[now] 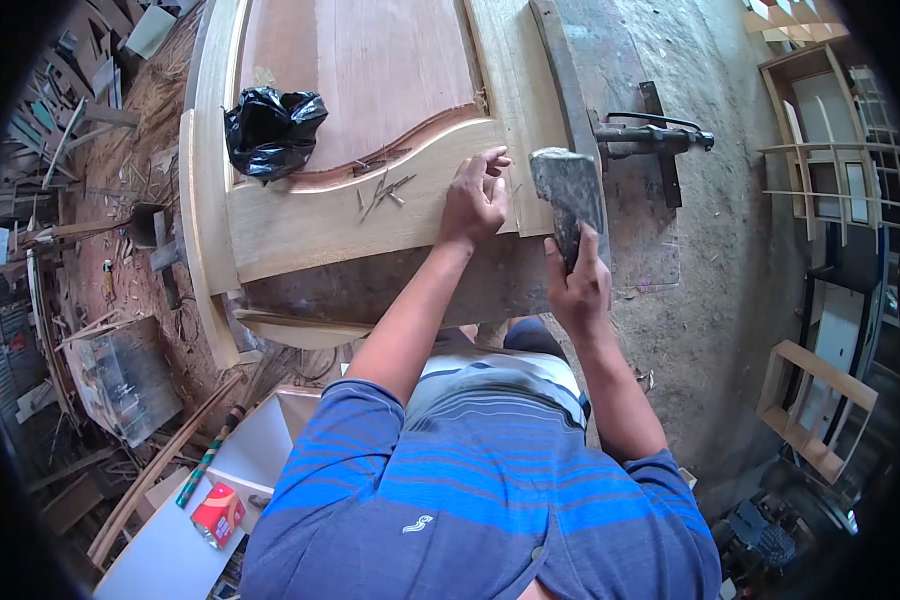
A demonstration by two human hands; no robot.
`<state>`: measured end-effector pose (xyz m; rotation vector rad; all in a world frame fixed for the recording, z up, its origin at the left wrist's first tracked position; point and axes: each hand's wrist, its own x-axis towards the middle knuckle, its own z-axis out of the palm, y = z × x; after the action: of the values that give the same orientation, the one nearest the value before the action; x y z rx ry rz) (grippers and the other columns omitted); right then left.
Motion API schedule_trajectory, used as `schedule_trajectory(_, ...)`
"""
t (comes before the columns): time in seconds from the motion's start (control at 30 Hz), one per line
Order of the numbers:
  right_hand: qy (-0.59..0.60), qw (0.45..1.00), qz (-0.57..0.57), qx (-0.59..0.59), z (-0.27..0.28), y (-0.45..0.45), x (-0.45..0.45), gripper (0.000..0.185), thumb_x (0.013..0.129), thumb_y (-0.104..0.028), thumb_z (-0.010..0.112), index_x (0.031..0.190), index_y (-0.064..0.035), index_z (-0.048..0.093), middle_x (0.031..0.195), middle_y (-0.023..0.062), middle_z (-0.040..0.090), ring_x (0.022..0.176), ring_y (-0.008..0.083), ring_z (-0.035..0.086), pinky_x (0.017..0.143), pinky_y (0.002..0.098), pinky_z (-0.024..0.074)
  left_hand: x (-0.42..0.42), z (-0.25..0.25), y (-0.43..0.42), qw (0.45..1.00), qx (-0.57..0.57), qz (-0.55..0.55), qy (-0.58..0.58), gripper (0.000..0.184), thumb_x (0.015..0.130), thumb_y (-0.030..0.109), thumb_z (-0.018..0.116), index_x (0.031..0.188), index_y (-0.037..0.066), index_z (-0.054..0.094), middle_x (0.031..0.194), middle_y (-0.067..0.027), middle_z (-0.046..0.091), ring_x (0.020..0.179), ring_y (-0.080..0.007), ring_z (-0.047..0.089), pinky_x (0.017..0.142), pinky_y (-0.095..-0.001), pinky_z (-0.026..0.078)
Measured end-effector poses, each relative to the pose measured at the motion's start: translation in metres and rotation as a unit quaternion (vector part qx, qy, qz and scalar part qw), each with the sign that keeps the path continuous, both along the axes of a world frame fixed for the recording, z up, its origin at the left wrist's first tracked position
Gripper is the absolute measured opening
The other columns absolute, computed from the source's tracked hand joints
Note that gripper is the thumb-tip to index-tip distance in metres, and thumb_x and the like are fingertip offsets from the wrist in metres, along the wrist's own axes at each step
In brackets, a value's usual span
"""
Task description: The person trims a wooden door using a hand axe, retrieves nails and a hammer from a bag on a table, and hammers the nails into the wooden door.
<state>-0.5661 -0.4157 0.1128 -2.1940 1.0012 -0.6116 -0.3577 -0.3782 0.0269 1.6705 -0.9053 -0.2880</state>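
Wood, head view: the door [365,115] is laid on a bench [345,288], its panel [390,60] already framed; loose nails [385,193] are left undriven on the lower rail [305,237]. A hatchet [568,183] is gripped by the right hand [579,282]; whether anything is held by the curled left hand [477,201] cannot be told.

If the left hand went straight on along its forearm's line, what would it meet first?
Across the wooden door, the left hand would probably meet the dark bar first, though the hand's height is unclear.
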Motion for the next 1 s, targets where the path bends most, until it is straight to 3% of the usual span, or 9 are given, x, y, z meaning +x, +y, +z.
schedule_trajectory(0.13,0.164,0.984,0.035,0.065,-0.013,-0.011,0.007,0.051,0.107,-0.023,0.069,0.155,-0.0133,0.053,0.109,0.0298,0.076,0.101,0.0541,0.074,0.087,0.0600,0.0586,0.001,0.007,0.000,0.999,0.029,0.010,-0.009,0.042,0.096,0.001,0.055,0.137,0.004,0.065,0.122,-0.0186,0.073,0.111,-0.0359,0.069,0.104,-0.0489,0.056)
schedule_trajectory(0.3,0.026,0.999,0.002,0.040,0.009,0.000,0.008,0.053,0.107,-0.020,0.069,0.155,-0.0092,0.051,0.117,0.0321,0.076,0.105,0.0528,0.075,0.084,0.0586,0.0596,0.001,0.006,0.000,1.000,0.010,0.013,-0.021,0.040,0.096,-0.001,0.053,0.133,0.003,0.066,0.117,-0.0203,0.073,0.111,-0.0379,0.069,0.103,-0.0498,0.056)
schedule_trajectory(0.4,0.012,1.000,0.009,0.014,-0.018,0.006,-0.004,0.053,0.107,-0.020,0.069,0.155,-0.0073,0.050,0.117,0.0327,0.076,0.105,0.0531,0.074,0.081,0.0580,0.0598,0.000,0.004,0.001,1.000,0.015,0.010,-0.026,0.039,0.097,-0.001,0.054,0.133,0.003,0.067,0.117,-0.0199,0.073,0.109,-0.0370,0.070,0.100,-0.0480,0.057)
schedule_trajectory(0.47,0.086,0.995,0.016,0.042,-0.017,0.001,-0.001,0.053,0.107,-0.020,0.068,0.155,-0.0081,0.050,0.117,0.0322,0.076,0.104,0.0540,0.074,0.082,0.0589,0.0598,0.002,0.004,0.001,0.999,0.021,0.013,-0.041,0.039,0.098,-0.001,0.056,0.135,0.003,0.069,0.118,-0.0187,0.074,0.108,-0.0335,0.073,0.096,-0.0441,0.059)
schedule_trajectory(0.53,0.143,0.987,0.044,0.053,-0.018,-0.006,0.001,0.053,0.107,-0.020,0.069,0.155,-0.0083,0.050,0.118,0.0318,0.076,0.103,0.0545,0.074,0.082,0.0591,0.0600,-0.004,0.006,0.003,1.000,0.024,0.007,-0.017,0.039,0.097,-0.003,0.054,0.134,0.002,0.067,0.115,-0.0204,0.073,0.109,-0.0376,0.071,0.099,-0.0479,0.057)
schedule_trajectory(0.7,0.035,0.999,-0.001,0.021,-0.006,0.006,-0.003,0.058,0.107,-0.019,0.069,0.159,-0.0088,0.047,0.120,0.0320,0.075,0.104,0.0527,0.076,0.083,0.0554,0.0621,0.000,0.005,0.000,0.999,0.008,0.015,-0.037,0.039,0.097,-0.004,0.054,0.133,0.002,0.067,0.115,-0.0206,0.074,0.107,-0.0384,0.071,0.098,-0.0484,0.058)
schedule_trajectory(0.8,0.077,0.997,-0.009,0.026,-0.018,0.007,0.000,0.059,0.107,-0.018,0.068,0.160,-0.0107,0.046,0.119,0.0318,0.076,0.105,0.0527,0.075,0.086,0.0580,0.0608,0.002,-0.001,-0.002,0.999,0.002,0.016,-0.047,0.038,0.098,-0.003,0.056,0.134,0.004,0.068,0.118,-0.0183,0.075,0.105,-0.0344,0.073,0.096,-0.0451,0.059)
schedule_trajectory(0.9,0.208,0.976,0.000,0.068,0.003,-0.007,0.005,0.061,0.106,-0.017,0.066,0.162,-0.0146,0.044,0.118,0.0308,0.077,0.108,0.0542,0.073,0.091,0.0623,0.0574,0.000,0.000,-0.002,0.999,0.000,0.015,-0.052,0.038,0.098,-0.003,0.056,0.133,0.004,0.068,0.119,-0.0181,0.075,0.106,-0.0347,0.073,0.095,-0.0455,0.059)
schedule_trajectory(1.0,0.119,0.991,-0.016,0.060,-0.004,-0.012,0.003,0.059,0.107,-0.021,0.065,0.162,-0.0146,0.044,0.118,0.0312,0.076,0.105,0.0564,0.072,0.089,0.0629,0.0573,0.002,0.000,0.000,0.999,0.004,0.013,-0.051,0.038,0.098,-0.004,0.055,0.133,0.003,0.067,0.117,-0.0195,0.074,0.107,-0.0370,0.072,0.097,-0.0476,0.058)
